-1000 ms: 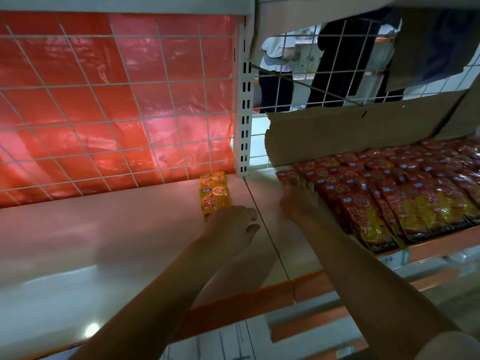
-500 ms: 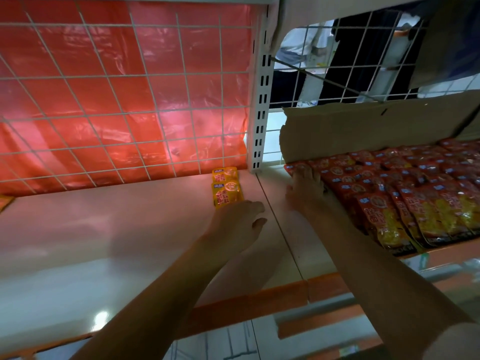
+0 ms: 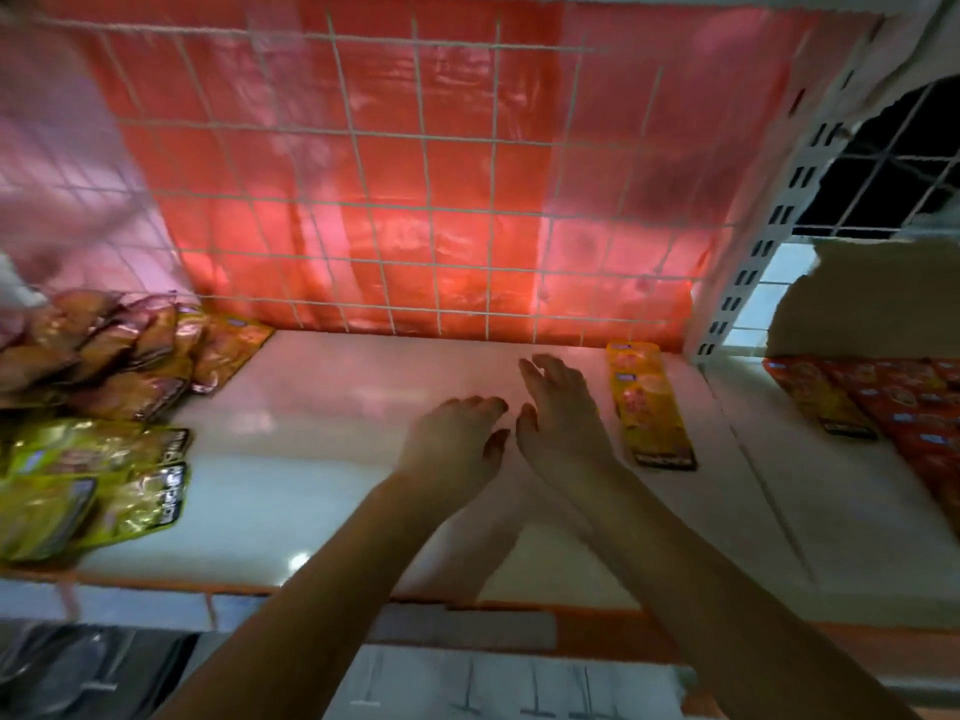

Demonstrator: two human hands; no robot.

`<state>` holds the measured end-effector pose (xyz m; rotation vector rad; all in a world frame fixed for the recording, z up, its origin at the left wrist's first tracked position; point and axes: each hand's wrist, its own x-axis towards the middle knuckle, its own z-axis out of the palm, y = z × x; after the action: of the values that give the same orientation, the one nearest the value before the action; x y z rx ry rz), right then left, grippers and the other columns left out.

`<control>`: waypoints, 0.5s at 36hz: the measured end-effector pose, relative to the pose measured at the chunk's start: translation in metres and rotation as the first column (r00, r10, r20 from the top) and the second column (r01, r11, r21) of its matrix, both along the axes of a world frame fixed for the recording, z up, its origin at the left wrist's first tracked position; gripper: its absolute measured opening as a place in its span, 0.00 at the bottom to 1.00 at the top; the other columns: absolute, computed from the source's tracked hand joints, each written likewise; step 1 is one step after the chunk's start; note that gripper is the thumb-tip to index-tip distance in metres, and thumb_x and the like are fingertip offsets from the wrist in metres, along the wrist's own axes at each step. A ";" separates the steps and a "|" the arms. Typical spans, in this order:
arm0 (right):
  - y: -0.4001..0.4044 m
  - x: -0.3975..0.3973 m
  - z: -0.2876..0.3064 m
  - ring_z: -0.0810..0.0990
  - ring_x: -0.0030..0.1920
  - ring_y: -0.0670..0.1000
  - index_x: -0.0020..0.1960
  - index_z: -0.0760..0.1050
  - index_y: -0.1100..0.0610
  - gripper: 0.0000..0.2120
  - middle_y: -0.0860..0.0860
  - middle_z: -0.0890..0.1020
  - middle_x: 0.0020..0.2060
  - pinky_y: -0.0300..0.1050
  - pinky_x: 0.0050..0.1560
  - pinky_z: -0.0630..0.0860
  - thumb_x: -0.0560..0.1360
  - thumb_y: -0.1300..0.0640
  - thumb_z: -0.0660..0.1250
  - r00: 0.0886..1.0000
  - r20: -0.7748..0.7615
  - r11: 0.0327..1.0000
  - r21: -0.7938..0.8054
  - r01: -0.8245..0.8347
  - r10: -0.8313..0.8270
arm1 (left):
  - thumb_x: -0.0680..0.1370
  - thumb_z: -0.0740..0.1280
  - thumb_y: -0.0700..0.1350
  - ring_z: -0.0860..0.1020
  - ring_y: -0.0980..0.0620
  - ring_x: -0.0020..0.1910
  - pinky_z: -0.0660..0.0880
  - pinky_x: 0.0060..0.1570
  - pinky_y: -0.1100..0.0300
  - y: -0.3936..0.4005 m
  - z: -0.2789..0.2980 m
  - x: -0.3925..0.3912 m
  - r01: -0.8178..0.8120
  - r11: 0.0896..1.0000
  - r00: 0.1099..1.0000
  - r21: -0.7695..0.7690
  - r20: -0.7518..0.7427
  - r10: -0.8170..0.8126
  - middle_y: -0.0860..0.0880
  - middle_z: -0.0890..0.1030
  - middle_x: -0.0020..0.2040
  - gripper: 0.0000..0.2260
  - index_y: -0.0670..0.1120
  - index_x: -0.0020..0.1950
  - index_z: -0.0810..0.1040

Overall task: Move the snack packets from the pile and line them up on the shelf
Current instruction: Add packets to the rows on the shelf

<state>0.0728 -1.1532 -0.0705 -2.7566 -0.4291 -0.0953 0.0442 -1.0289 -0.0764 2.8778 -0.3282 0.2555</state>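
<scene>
1. Head view puts my left hand (image 3: pixel 454 444) and right hand (image 3: pixel 563 413) side by side over the bare middle of the shelf (image 3: pixel 322 491). Both sets of fingers are loosely spread and slightly bent, and neither has hold of anything.
2. The step in hand, as I judge it, is going back to the pile (image 3: pixel 98 397) at the left end for more packets, since both hands are free and well apart from it.
3. To do it well, I would take a packet from the near loose edge of the pile, pinch it by its sealed rim so the foil does not slip, and carry it flat.
4. I would lay it just beside the yellow row (image 3: pixel 649 407), on that row's left, matching its front-to-back direction and overlap, so the line grows toward the pile.
5. Count: two hands, both free.
6. Count: one yellow row stands near the right upright, made of overlapping packets; I make out about three, but blur keeps me from being sure.
7. Count: the pile shows brownish packets behind and yellow-green ones in front; there are too many overlapping to number.
8. Count: beyond the upright post (image 3: pixel 769 241), red packets (image 3: pixel 852 392) lie in at least two rows, cut off by the frame edge.
</scene>
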 end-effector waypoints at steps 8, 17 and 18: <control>0.135 -0.009 -0.009 0.62 0.70 0.56 0.72 0.64 0.59 0.24 0.56 0.64 0.72 0.44 0.70 0.57 0.76 0.61 0.58 0.996 0.004 0.992 0.086 -0.095 0.095 | 0.80 0.57 0.50 0.75 0.47 0.58 0.72 0.54 0.54 0.145 0.004 -0.027 -0.183 0.983 0.981 0.019 -0.054 0.184 0.49 0.77 0.61 0.16 0.50 0.67 0.70; 0.275 -0.033 -0.022 0.74 0.58 0.61 0.60 0.76 0.64 0.19 0.60 0.77 0.58 0.48 0.58 0.70 0.72 0.61 0.57 0.955 -0.040 0.938 0.200 -0.282 0.295 | 0.77 0.58 0.53 0.78 0.45 0.55 0.72 0.48 0.56 0.291 0.004 -0.080 -0.336 0.940 0.940 -0.058 -0.085 0.331 0.46 0.81 0.54 0.16 0.49 0.58 0.79; 0.286 -0.036 -0.020 0.74 0.57 0.60 0.59 0.76 0.63 0.19 0.59 0.78 0.56 0.48 0.57 0.70 0.72 0.60 0.57 0.949 -0.069 0.933 0.213 -0.289 0.309 | 0.77 0.59 0.54 0.77 0.45 0.56 0.72 0.49 0.56 0.304 0.005 -0.085 -0.338 0.939 0.938 -0.057 -0.097 0.332 0.46 0.81 0.55 0.16 0.49 0.59 0.78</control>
<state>0.0369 -0.8671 -0.0908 -2.4535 -0.7620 0.0734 -0.0411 -0.7249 -0.0717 2.8468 0.1890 0.1944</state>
